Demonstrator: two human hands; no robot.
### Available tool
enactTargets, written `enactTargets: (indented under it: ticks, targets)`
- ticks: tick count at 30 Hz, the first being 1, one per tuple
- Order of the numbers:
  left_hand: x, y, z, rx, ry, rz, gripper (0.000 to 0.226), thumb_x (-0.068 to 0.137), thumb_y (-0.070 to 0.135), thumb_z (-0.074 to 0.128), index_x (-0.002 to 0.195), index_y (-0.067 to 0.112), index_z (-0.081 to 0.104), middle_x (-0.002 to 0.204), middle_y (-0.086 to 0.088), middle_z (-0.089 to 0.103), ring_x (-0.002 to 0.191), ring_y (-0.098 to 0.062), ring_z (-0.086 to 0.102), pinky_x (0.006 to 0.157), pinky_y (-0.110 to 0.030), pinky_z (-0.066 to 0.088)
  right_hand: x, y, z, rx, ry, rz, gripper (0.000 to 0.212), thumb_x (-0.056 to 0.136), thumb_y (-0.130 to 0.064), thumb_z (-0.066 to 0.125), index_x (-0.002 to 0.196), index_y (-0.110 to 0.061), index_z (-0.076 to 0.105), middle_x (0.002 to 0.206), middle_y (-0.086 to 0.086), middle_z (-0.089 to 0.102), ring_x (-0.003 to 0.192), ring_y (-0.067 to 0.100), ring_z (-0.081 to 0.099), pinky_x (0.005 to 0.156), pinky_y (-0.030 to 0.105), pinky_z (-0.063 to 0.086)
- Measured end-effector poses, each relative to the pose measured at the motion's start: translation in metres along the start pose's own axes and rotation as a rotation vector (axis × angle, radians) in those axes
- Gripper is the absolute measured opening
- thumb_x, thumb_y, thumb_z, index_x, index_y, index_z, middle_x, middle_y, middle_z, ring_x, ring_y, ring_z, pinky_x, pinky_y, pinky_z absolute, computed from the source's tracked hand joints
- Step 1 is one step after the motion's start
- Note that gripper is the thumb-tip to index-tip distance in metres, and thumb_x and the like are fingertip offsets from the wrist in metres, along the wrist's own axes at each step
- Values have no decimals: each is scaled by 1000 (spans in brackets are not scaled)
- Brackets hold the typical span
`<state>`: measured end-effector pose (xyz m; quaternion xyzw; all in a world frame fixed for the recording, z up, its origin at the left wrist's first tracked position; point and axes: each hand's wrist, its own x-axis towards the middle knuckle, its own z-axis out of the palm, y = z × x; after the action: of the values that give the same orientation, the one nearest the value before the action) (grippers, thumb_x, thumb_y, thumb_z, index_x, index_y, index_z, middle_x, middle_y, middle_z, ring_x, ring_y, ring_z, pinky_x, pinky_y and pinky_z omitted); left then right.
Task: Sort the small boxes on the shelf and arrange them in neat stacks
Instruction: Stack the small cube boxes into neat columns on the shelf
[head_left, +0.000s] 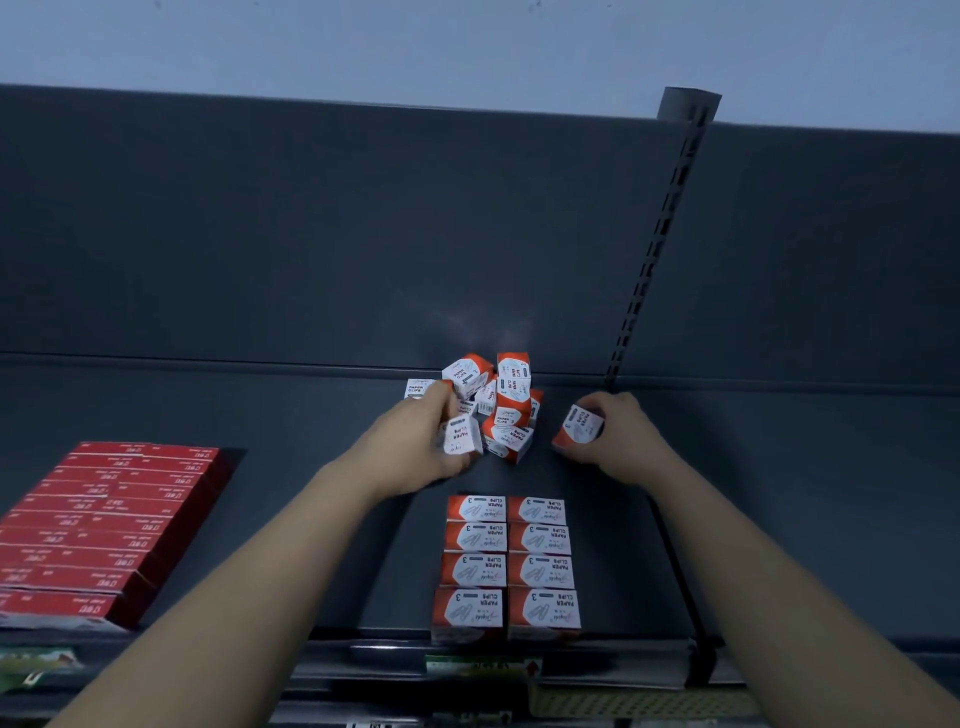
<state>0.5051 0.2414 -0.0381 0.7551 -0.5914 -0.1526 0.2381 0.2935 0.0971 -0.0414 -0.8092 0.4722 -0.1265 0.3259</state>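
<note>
Midway through sorting: gripping one box (460, 435) in the left hand (422, 441) at the loose pile (501, 395), a second box (582, 426) in the right hand (621, 436) beside it. Next, likely: setting both onto the neat rows (511, 561) at the shelf (311, 519) front, labels matched

Dim bluish light, soft blur — wide-angle bowing at edges

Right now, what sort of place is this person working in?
Probably a stationery shop or stockroom: a dark grey metal shelf with a slotted upright post, red-and-white cardboard paper clip boxes in neat rows, and flat red cardboard boxes stacked at the left.
</note>
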Motion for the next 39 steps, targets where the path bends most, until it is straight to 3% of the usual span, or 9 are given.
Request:
enactTargets:
  ticks: [2, 5, 8, 11, 15, 17, 19, 30, 39]
  targets:
    - [-5, 4, -4, -156, 32, -29, 46, 73, 38, 76, 97, 31, 38, 85, 12, 61, 76, -11, 59, 60, -27, 46, -5, 6, -2, 108, -17, 9, 50, 70, -17, 82, 111, -28, 56, 118, -1, 43, 86, 5, 55, 56, 10, 42]
    - [-10, 13, -7, -233, 35, -50, 48, 73, 37, 78, 111, 39, 48, 84, 19, 62, 75, -4, 61, 65, -22, 48, -12, 10, -5, 250, -83, 2, 53, 70, -8, 81, 114, -27, 59, 108, -5, 63, 99, 11, 62, 70, 14, 49]
    - [-10, 16, -4, -333, 57, -97, 32, 66, 43, 82, 91, 31, 67, 78, 16, 69, 68, 2, 63, 58, -16, 47, -20, 6, -10, 301, -105, 8, 62, 74, -8, 78, 126, -27, 52, 103, -4, 64, 97, 15, 63, 77, 24, 54]
    - [-11, 20, 2, -386, 114, -168, 30, 61, 43, 85, 76, 25, 67, 70, 15, 67, 57, 6, 59, 49, -9, 39, -24, 3, -11, 352, -128, 60, 73, 77, -4, 74, 136, -29, 39, 106, 2, 64, 91, 20, 66, 74, 29, 57]
    - [-12, 23, 13, -381, 129, -249, 33, 67, 45, 81, 70, 17, 63, 69, 10, 68, 61, 0, 64, 49, -15, 44, -28, 2, -11, 306, -125, 41, 56, 75, -8, 77, 124, -16, 53, 108, 0, 67, 95, 14, 65, 82, 27, 53]
    - [-14, 23, 20, -408, 83, -253, 37, 73, 45, 77, 77, 10, 65, 71, 5, 71, 63, -6, 67, 51, -20, 48, -31, 0, -10, 292, -124, 7, 41, 75, -7, 77, 111, -19, 62, 105, -1, 68, 95, 10, 63, 86, 26, 52]
    - [-18, 23, 25, -461, 38, -258, 35, 76, 43, 74, 80, 8, 67, 72, 5, 72, 63, -5, 68, 53, -20, 51, -35, -2, -10, 292, -137, -17, 33, 76, -7, 76, 102, -23, 64, 101, -3, 68, 94, 8, 64, 79, 22, 53]
    - [-24, 16, 31, -499, 4, -251, 21, 78, 33, 76, 84, 13, 72, 81, 0, 73, 73, -12, 69, 66, -27, 56, -41, -11, 3, 193, -201, -95, 33, 78, -15, 75, 110, -23, 67, 101, -9, 68, 93, 4, 64, 78, 23, 53]
    - [-28, 12, 28, -486, -55, -219, 13, 88, 28, 65, 90, 17, 72, 89, 4, 72, 81, -8, 66, 64, -16, 48, -48, -18, 8, 166, -278, -97, 19, 88, -26, 65, 106, -24, 70, 101, -11, 69, 94, 5, 64, 78, 23, 50]
